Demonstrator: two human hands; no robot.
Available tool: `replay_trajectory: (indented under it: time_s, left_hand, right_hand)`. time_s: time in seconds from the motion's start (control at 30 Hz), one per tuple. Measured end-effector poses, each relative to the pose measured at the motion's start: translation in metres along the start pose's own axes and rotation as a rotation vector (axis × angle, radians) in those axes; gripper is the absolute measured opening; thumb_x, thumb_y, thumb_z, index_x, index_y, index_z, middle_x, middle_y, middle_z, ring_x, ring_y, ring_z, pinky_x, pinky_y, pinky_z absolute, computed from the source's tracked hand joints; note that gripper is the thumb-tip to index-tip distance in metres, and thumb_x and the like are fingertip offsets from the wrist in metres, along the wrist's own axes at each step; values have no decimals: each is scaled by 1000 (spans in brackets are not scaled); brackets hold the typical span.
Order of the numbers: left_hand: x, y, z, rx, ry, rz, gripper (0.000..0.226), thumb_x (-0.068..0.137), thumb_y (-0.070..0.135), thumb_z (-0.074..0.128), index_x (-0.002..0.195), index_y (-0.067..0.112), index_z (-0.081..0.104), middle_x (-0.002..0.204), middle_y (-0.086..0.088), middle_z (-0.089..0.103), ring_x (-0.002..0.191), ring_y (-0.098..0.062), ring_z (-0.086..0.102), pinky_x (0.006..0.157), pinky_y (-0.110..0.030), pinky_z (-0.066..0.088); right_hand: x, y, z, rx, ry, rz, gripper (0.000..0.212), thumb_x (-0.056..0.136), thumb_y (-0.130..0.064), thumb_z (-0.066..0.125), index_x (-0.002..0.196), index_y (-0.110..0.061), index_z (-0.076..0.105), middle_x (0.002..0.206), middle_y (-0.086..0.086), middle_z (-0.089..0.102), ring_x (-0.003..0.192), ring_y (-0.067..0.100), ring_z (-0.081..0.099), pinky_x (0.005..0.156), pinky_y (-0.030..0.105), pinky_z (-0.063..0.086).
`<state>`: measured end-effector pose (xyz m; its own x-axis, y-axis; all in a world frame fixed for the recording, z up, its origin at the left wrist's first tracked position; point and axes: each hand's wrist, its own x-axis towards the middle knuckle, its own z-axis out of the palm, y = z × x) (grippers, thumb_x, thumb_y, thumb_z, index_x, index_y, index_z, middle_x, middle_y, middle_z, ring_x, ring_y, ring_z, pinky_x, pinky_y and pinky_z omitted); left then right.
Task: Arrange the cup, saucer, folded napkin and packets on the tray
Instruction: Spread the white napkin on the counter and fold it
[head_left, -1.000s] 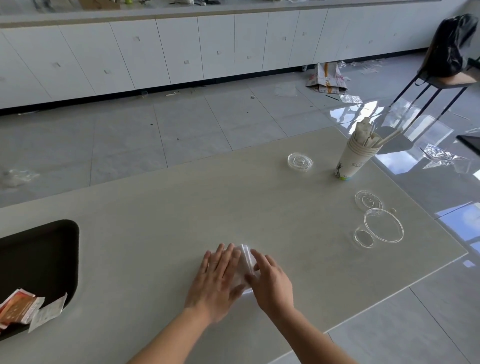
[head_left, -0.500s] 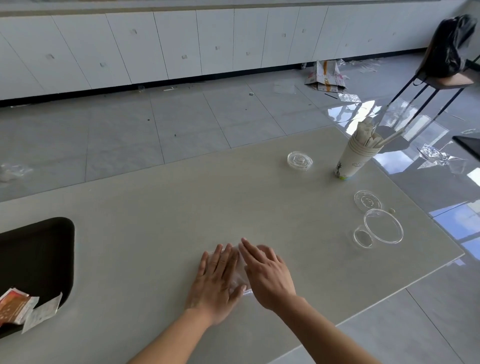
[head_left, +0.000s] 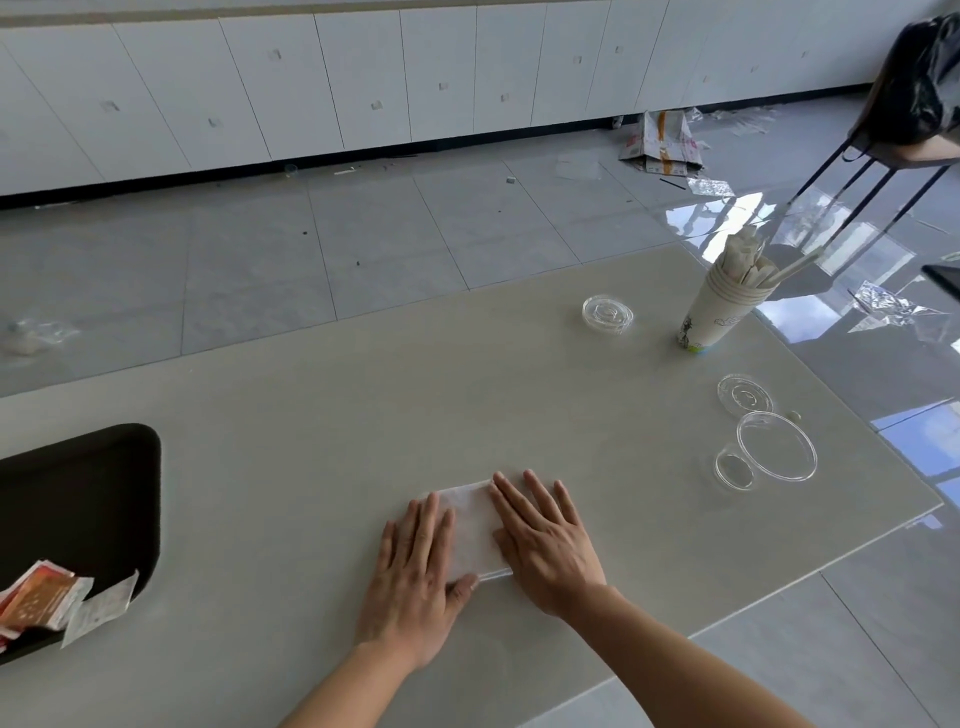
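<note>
Now both palms flat on napkin (head_left: 474, 530).
My left hand (head_left: 415, 582) and right hand (head_left: 545, 540) press its side edges, fingers spread, gripping nothing; bare counter (head_left: 322, 441) around.

- Worktop (head_left: 322, 426): pale beige, matt surface, running to a far right corner.
- Stack of paper cups (head_left: 714, 312): upright near the worktop's far right end, holding wrapped sticks and a straw.
- Three clear plastic lids: one (head_left: 607, 313) left of the stack, one (head_left: 744, 395) nearer the right edge, and a larger one (head_left: 776, 445) just beside that, with a small clear tub (head_left: 733, 469) touching it.
- Floor (head_left: 363, 244): grey tiles, glossy at right, strewn with small debris.
- Torn paper bag (head_left: 661, 143): lying by the white cabinets (head_left: 363, 78).
- Chair (head_left: 904, 156): dark legs, top right, carrying a black bag (head_left: 924, 83).
</note>
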<state>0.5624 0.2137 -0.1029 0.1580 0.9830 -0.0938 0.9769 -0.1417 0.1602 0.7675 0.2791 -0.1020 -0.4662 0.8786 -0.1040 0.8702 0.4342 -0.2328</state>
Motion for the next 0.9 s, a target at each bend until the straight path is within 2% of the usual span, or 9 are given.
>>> replay_trajectory:
  time_s: [0.2,0.3,0.37,0.5,0.57,0.63,0.7,0.8,0.9]
  left_hand:
    - [-5,6,-8,-34,75,-61,77,89,61,35,143,7,42,153,-21,34,139,-41,34,111,-51,22]
    - [-16,19,-15,-254,178,-289,64,87,52,46,131,6,55,135,-20,55,121,-41,51,100,-48,43]
    - [-16,30,-24,-451,223,-491,54,84,36,64,127,4,57,122,-18,60,111,-38,55,93,-45,46]
    - [3,42,-43,-763,99,-773,56,80,30,70,125,3,53,107,-14,65,103,-33,59,88,-39,47]
    - [8,41,-48,-839,70,-863,43,76,31,72,109,5,62,97,-11,70,94,-33,63,77,-35,49]
    - [9,37,-49,-918,35,-906,23,73,31,73,79,10,65,78,-7,71,75,-30,65,66,-34,50]
    - [8,34,-45,-938,-10,-908,28,73,33,74,63,11,60,64,-3,66,63,-27,61,55,-31,44]
    - [4,34,-39,-923,-14,-884,25,75,28,69,63,10,57,63,-8,67,63,-31,64,56,-35,49]
    - [2,33,-34,-1123,88,-880,17,81,13,61,67,5,56,69,-16,70,62,-30,69,61,-44,60]
  right_hand:
    - [1,-1,-4,-51,-27,-9,58,104,-52,14,157,-31,11,164,-18,4,154,24,3,120,48,0]
    - [1,-3,-5,-53,-31,-4,58,103,-52,12,158,-31,8,164,-20,0,153,22,-5,120,47,-5]
    - [0,-5,-6,-61,-31,3,59,103,-52,11,158,-31,7,164,-19,-1,153,22,-7,120,46,-7]
    - [0,-6,-6,-69,-37,0,59,102,-51,11,158,-31,4,163,-20,-6,151,20,-13,120,45,-11]
    - [0,-6,-5,-67,-36,5,60,102,-51,13,158,-31,4,163,-21,-7,151,20,-13,120,45,-11]
    - [0,-7,-4,-56,-35,13,60,102,-50,14,158,-31,5,162,-21,-6,152,21,-11,120,44,-10]
    - [-1,-7,-3,-45,-36,24,59,101,-49,14,157,-33,3,162,-22,-7,152,20,-10,120,44,-10]
    - [-2,-9,-1,-13,-32,41,59,101,-49,15,157,-35,1,162,-23,-6,153,20,-8,120,43,-10]
    - [-1,-13,1,75,-11,65,60,101,-48,24,157,-34,6,164,-20,1,154,19,-5,122,39,-11]
